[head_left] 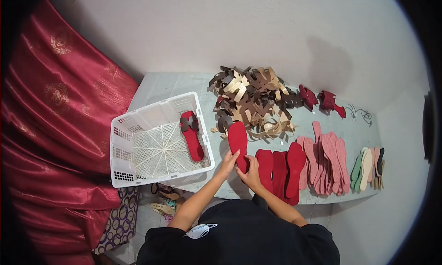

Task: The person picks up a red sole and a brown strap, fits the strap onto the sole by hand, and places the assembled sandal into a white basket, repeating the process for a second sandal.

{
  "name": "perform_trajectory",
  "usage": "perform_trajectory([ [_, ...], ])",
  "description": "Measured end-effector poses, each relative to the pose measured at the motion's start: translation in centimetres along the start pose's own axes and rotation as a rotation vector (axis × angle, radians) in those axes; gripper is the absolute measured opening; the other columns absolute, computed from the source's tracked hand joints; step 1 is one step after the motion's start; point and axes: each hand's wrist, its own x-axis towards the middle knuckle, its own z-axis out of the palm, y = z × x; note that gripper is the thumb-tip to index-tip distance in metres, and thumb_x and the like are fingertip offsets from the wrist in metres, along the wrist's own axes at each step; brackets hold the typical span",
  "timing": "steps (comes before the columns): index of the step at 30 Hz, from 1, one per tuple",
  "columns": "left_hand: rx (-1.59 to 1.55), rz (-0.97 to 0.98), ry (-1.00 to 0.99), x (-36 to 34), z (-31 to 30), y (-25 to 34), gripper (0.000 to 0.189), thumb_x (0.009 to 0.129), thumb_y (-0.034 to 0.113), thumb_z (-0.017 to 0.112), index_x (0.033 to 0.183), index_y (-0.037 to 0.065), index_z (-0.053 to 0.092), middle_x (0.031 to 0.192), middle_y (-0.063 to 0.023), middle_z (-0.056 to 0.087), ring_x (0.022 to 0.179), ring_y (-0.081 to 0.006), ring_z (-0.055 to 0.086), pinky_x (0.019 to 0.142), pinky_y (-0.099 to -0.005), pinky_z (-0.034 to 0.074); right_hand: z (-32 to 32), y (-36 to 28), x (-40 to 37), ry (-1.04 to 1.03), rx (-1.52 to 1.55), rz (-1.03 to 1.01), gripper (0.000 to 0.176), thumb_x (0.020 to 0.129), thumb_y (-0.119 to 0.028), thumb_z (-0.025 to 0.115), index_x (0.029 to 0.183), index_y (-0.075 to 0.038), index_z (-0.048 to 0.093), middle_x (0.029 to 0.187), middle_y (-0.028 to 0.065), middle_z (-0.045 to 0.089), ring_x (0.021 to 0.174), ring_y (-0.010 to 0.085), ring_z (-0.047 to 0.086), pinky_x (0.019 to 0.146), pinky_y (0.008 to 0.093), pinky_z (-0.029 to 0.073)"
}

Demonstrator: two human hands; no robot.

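- With left hand [229, 162]: grips the lower left edge of the red insole [238, 140], fingers closed on it.
- With right hand [251, 171]: grips the lower right edge of the same insole, fingers closed.
- Position of red insole: flat on the grey table [156, 83], toe end touching the pile of brown and gold straps [251, 99].
- Left of the insole: white plastic basket [118, 147] containing one red sandal [192, 137].
- Right of the insole: row of red insoles [281, 170], then pink insoles [324, 159], then green and beige soles [366, 163] near the table end.
- Beyond the pink insoles: red straps [317, 99].
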Motion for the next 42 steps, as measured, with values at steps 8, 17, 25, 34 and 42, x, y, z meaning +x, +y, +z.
perform_trajectory([
  [8, 0.062, 0.372, 0.166, -1.1, -0.2, 6.3, 0.023, 0.093, 0.019, 0.045, 0.105, 0.000, 0.051, 0.093, -0.0049, 0.059, 0.082, -0.0076, 0.054, 0.073, -0.0220, 0.043, -0.9, -0.5, 4.7, 0.061, 0.282, -0.077, 0.036, 0.081, -0.009, 0.054, 0.114, 0.000, 0.042, 0.107, 0.0150, 0.047, 0.099, 0.0246, 0.047, 0.082, 0.0332, 0.040],
  [17, -0.275, 0.383, 0.225, -1.6, -5.7, 8.8, 0.027, 0.093, 0.018, 0.044, 0.110, -0.002, 0.051, 0.102, -0.0063, 0.059, 0.088, -0.0103, 0.056, 0.079, -0.0242, 0.044, 2.9, 5.6, 14.4, -0.252, 0.017, -0.197, 0.023, 0.080, -0.003, 0.049, 0.104, -0.004, 0.050, 0.105, 0.0139, 0.049, 0.089, 0.0244, 0.054, 0.074, 0.0309, 0.047],
  [25, -0.246, 0.427, 0.279, -1.3, -6.1, 7.9, 0.027, 0.093, 0.020, 0.044, 0.109, 0.000, 0.052, 0.098, -0.0053, 0.060, 0.085, -0.0088, 0.057, 0.076, -0.0233, 0.046, 6.5, 8.1, 17.5, -0.533, 0.093, 0.057, 0.040, 0.078, -0.009, 0.053, 0.118, -0.007, 0.051, 0.119, 0.0196, 0.044, 0.081, 0.0216, 0.055, 0.075, 0.0304, 0.045],
  [34, -0.198, 0.435, 0.304, -1.6, -5.4, 8.3, 0.027, 0.092, 0.020, 0.046, 0.108, -0.001, 0.053, 0.097, -0.0046, 0.060, 0.083, -0.0075, 0.056, 0.073, -0.0218, 0.044, 3.7, 6.7, 18.9, -0.476, 0.382, 0.110, 0.033, 0.079, 0.001, 0.047, 0.109, -0.007, 0.060, 0.090, 0.0018, 0.056, 0.067, 0.0073, 0.047, 0.060, 0.0211, 0.039],
  [42, -0.197, 0.444, 0.272, -1.4, -5.8, 7.9, 0.027, 0.092, 0.020, 0.046, 0.107, -0.001, 0.054, 0.096, -0.0049, 0.061, 0.082, -0.0081, 0.057, 0.073, -0.0222, 0.045, -5.5, 0.5, 17.2, -0.514, 0.764, 0.269, 0.041, 0.078, 0.008, 0.044, 0.115, -0.005, 0.057, 0.099, -0.0022, 0.058, 0.083, 0.0032, 0.050, 0.072, 0.0173, 0.040],
])
